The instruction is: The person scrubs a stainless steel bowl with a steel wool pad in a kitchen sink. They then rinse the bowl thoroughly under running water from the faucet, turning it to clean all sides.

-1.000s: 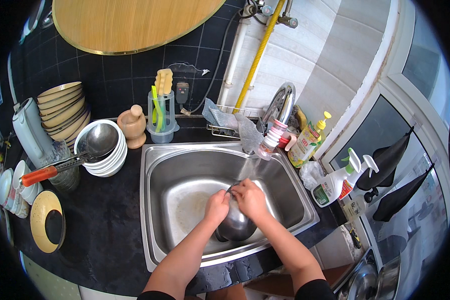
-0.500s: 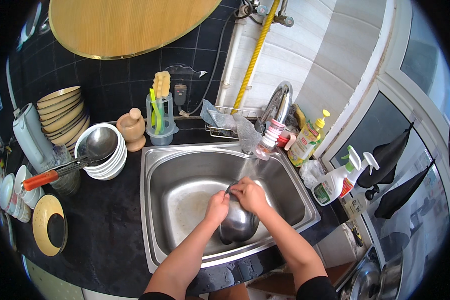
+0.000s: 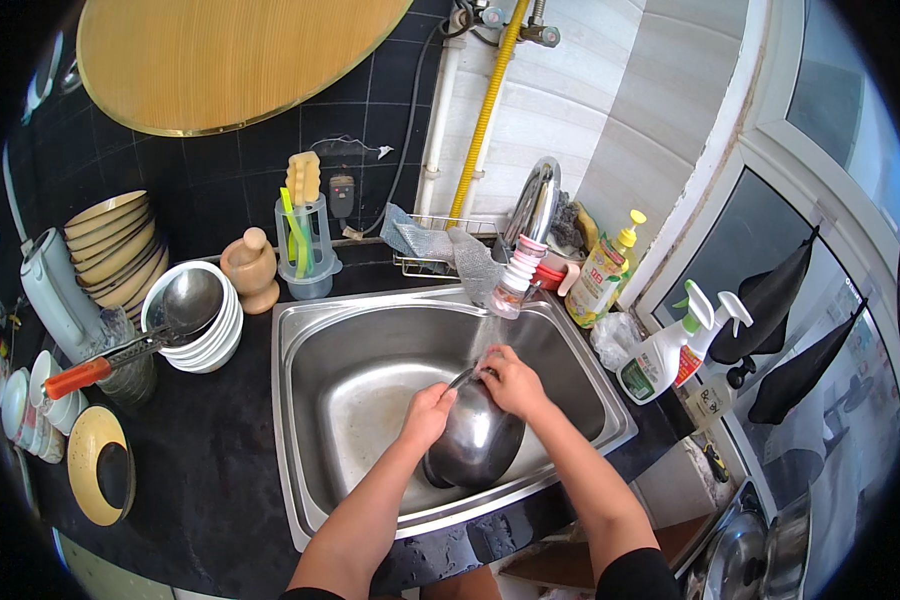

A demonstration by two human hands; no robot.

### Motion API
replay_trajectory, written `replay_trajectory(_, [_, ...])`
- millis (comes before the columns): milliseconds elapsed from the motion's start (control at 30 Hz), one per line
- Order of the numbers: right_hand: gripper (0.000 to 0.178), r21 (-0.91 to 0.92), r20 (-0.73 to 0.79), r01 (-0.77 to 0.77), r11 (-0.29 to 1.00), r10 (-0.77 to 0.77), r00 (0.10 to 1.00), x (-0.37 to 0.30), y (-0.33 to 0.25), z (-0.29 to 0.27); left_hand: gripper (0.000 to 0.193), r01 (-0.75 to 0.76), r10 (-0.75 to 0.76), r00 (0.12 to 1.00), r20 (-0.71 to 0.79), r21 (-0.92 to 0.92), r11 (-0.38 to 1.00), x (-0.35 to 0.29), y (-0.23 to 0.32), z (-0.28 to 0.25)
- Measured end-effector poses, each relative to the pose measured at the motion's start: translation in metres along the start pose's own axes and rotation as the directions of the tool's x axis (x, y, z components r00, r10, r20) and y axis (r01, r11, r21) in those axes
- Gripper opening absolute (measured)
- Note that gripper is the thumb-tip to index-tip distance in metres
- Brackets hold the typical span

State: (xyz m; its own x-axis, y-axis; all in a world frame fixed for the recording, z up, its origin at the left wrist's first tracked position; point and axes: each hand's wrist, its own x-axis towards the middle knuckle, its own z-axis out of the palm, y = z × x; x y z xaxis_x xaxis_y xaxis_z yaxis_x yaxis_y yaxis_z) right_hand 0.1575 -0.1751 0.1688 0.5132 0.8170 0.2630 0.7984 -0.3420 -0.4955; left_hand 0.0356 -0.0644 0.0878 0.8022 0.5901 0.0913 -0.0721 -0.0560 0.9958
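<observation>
A shiny dark metal bowl [image 3: 480, 437] is tipped on its side in the steel sink [image 3: 355, 405], its rounded outside toward me. My left hand [image 3: 430, 413] grips its rim on the left, fingers closed. On the upper right of the same rim, my right hand [image 3: 513, 383] is closed, its fingertips partly hidden behind the edge. Water runs from the tap's pink and white nozzle [image 3: 515, 283] just beyond my right fingers. The inside of the bowl faces away and cannot be seen.
Left of the sink stand stacked white bowls [image 3: 225, 340] with a metal ladle [image 3: 192, 303] on top, a wooden mortar [image 3: 249, 270] and a utensil holder [image 3: 307, 250]. To the right are a soap bottle [image 3: 602, 278] and spray bottles [image 3: 660, 360]. A wire rack [image 3: 420, 268] sits behind.
The bowl has turned a little in my hands and more of its round outside shows. My right hand has risen slightly toward the stream. The whole view has shifted a little.
</observation>
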Motion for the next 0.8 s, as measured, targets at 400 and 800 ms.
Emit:
replay_trajectory(400, [0.015, 0.265, 0.326, -0.274, 0.925, 0.182, 0.928, 0.004, 0.076, -0.009, 0.027, 0.044, -0.039, 0.997, 0.062, -0.094, 0.995, -0.002, 0.014, 0.0])
replay_trajectory(800, [0.017, -0.008, 0.071, -0.465, 0.885, 0.465, 0.883, -0.011, 0.066, 0.01, 0.04, 0.101, -0.094, 0.992, -0.081, 0.08, 0.992, -0.004, -0.004, -0.003])
